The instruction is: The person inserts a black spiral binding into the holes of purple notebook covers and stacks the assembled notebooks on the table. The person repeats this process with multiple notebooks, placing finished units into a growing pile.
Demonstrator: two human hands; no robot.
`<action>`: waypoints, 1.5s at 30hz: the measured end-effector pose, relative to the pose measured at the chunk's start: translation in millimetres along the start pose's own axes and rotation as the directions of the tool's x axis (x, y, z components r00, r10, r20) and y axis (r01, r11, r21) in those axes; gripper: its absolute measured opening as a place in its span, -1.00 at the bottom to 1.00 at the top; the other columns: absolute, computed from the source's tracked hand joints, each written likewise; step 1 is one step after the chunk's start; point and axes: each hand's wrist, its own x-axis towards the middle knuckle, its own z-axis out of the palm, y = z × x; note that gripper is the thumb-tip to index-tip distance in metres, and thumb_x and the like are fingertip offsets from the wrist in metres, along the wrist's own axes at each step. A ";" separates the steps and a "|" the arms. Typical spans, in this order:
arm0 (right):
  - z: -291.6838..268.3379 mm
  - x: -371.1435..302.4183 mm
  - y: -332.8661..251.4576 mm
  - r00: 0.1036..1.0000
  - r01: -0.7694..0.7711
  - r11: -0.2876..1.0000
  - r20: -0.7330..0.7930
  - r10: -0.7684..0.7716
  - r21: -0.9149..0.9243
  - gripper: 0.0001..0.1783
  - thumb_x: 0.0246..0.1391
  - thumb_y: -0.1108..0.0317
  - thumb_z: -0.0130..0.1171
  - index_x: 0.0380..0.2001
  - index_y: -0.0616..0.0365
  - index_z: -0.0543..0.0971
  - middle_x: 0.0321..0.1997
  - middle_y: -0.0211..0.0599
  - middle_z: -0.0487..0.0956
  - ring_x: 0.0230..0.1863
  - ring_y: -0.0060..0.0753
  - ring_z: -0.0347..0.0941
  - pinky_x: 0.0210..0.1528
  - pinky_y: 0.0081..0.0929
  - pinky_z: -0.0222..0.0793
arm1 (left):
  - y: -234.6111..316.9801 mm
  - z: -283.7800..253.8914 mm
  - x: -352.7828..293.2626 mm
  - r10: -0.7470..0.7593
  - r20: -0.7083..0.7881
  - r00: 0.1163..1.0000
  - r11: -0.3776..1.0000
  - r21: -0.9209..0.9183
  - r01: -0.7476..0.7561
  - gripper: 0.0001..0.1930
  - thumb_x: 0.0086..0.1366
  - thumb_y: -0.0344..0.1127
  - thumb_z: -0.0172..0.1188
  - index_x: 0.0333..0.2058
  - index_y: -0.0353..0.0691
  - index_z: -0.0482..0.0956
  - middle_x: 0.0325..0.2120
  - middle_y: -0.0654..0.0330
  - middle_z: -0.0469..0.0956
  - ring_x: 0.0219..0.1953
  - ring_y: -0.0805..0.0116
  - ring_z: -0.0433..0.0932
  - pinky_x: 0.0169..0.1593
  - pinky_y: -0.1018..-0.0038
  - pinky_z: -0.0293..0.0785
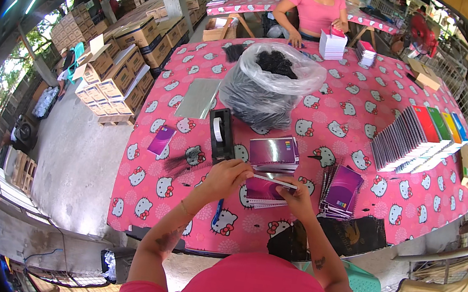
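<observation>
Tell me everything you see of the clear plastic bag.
The large plastic bag looks thin, clear and crinkled, its wide mouth open. Black wiry pieces fill it, dark through its side and heaped at the opening. It stands on the pink patterned tablecloth, beyond and right of the black tape dispenser; nothing grips it.

Bright daylight glares from the open left side, ceiling tubes (33, 2) glow, a purple notebook cover (272, 151) reflects white, and fisheye edges curve into black.
</observation>
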 end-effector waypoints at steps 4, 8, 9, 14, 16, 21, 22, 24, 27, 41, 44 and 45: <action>10.6 -6.3 -6.4 0.995 -0.038 0.998 -0.095 0.042 0.044 -0.69 0.18 0.54 0.22 0.01 0.19 0.62 -0.14 -0.43 0.63 -0.18 -0.68 0.42 -0.10 -0.65 0.32 | 28.7 8.3 7.1 0.045 -0.103 0.994 0.922 0.388 -0.002 -0.37 0.27 0.02 0.23 0.17 -0.30 0.38 0.17 -0.07 0.35 0.16 -0.09 0.40 0.18 -0.01 0.28; 26.8 -11.5 -32.8 0.974 -0.036 0.998 -0.221 0.048 0.060 -0.70 0.19 0.53 0.21 0.00 0.23 0.61 -0.18 -0.44 0.62 -0.19 -0.68 0.43 -0.10 -0.65 0.34 | 43.6 60.7 -46.9 -0.148 -0.006 0.989 0.861 0.491 0.132 -0.03 0.26 0.21 0.12 0.35 -0.50 0.05 0.42 -0.24 -0.04 0.47 -0.22 -0.11 0.38 -0.32 -0.36; 26.6 -13.6 -34.5 0.977 -0.013 1.000 -0.214 0.009 -0.021 -0.71 0.19 0.53 0.21 0.00 0.24 0.61 -0.17 -0.44 0.61 -0.17 -0.67 0.45 -0.08 -0.64 0.36 | 41.8 56.8 -42.8 -0.117 -0.083 0.990 0.845 0.516 0.143 -0.06 0.28 0.23 0.07 0.34 -0.47 0.09 0.41 -0.23 0.00 0.47 -0.19 -0.07 0.37 -0.32 -0.31; 29.2 -7.9 -42.2 0.987 -0.061 0.997 -0.148 0.066 0.039 -0.70 0.19 0.51 0.19 0.00 0.28 0.59 -0.23 -0.47 0.60 -0.26 -0.69 0.43 -0.17 -0.64 0.36 | 36.6 29.1 -17.9 -0.076 -0.115 0.991 0.813 0.568 0.128 -0.10 0.33 0.24 -0.03 0.35 -0.45 0.09 0.39 -0.23 0.04 0.46 -0.19 -0.05 0.36 -0.34 -0.29; 23.0 -8.9 -50.6 0.983 -0.036 0.998 -0.184 0.026 -0.054 -0.70 0.19 0.51 0.20 0.00 0.27 0.59 -0.23 -0.47 0.60 -0.25 -0.70 0.43 -0.17 -0.65 0.37 | 50.8 37.6 -34.5 -0.181 0.163 0.970 0.828 0.558 0.060 -0.11 0.36 0.24 -0.09 0.36 -0.46 0.06 0.40 -0.25 0.02 0.46 -0.22 -0.07 0.36 -0.36 -0.33; 23.5 -6.1 -42.5 0.987 -0.056 0.984 -0.140 0.080 0.170 -0.70 0.20 0.47 0.22 0.01 0.22 0.58 -0.21 -0.49 0.61 -0.21 -0.69 0.45 -0.14 -0.63 0.39 | 56.3 6.6 9.4 -0.062 -0.052 0.997 0.841 0.535 0.080 -0.09 0.28 0.22 0.07 0.34 -0.45 0.10 0.38 -0.20 0.07 0.46 -0.20 -0.06 0.36 -0.33 -0.25; 22.5 -8.8 -44.5 0.984 -0.066 0.989 -0.154 0.086 0.131 -0.69 0.20 0.47 0.23 0.01 0.22 0.58 -0.21 -0.49 0.61 -0.22 -0.69 0.45 -0.14 -0.63 0.39 | 55.2 9.4 6.6 -0.074 0.035 0.997 0.844 0.535 0.044 -0.08 0.27 0.22 0.08 0.34 -0.45 0.10 0.38 -0.20 0.08 0.46 -0.20 -0.05 0.36 -0.33 -0.23; 16.8 -9.8 -51.0 0.978 -0.070 0.996 -0.194 0.079 0.052 -0.68 0.20 0.46 0.24 0.02 0.23 0.56 -0.22 -0.48 0.60 -0.24 -0.70 0.45 -0.15 -0.63 0.40 | 63.8 21.9 -15.0 -0.062 0.250 0.966 0.804 0.586 -0.099 -0.09 0.27 0.21 0.09 0.33 -0.45 0.11 0.36 -0.19 0.13 0.44 -0.17 0.03 0.36 -0.26 -0.13; 21.5 -11.7 -51.4 0.987 -0.087 0.996 -0.136 0.088 0.009 -0.71 0.17 0.51 0.23 -0.02 0.29 0.57 -0.13 -0.32 0.65 -0.13 -0.62 0.50 -0.02 -0.56 0.42 | 64.1 21.9 -6.1 -0.005 0.096 0.995 0.796 0.602 -0.054 -0.06 0.22 0.22 0.13 0.32 -0.45 0.13 0.35 -0.20 0.13 0.42 -0.16 0.07 0.37 -0.25 -0.12; 14.6 -4.0 -56.6 0.986 -0.034 0.994 -0.157 0.051 0.108 -0.61 0.17 0.51 0.23 0.09 0.27 0.51 -0.07 -0.36 0.61 -0.12 -0.64 0.48 -0.01 -0.59 0.43 | 75.9 44.4 -8.5 0.035 0.105 0.994 0.735 0.671 -0.097 -0.20 0.27 0.08 0.11 0.28 -0.47 0.22 0.32 -0.21 0.18 0.41 -0.16 0.10 0.35 -0.18 0.02; 22.9 -8.0 -53.6 0.994 -0.010 1.000 -0.107 0.009 -0.015 -0.55 0.17 0.57 0.20 0.14 0.28 0.49 -0.04 -0.34 0.62 -0.06 -0.59 0.51 0.06 -0.55 0.41 | 83.7 10.8 34.3 0.003 -0.175 0.985 0.815 0.571 0.099 -0.21 0.30 0.14 0.04 0.26 -0.43 0.25 0.33 -0.21 0.18 0.41 -0.13 0.10 0.36 -0.16 0.00; 26.9 -9.6 -54.7 0.993 -0.015 1.000 -0.119 0.014 -0.010 -0.55 0.17 0.57 0.19 0.15 0.28 0.48 -0.03 -0.33 0.62 -0.06 -0.59 0.51 0.05 -0.54 0.43 | 85.5 11.4 25.5 0.000 -0.092 0.996 0.821 0.568 0.052 -0.20 0.30 0.15 0.03 0.27 -0.44 0.24 0.33 -0.21 0.17 0.41 -0.13 0.10 0.36 -0.16 0.00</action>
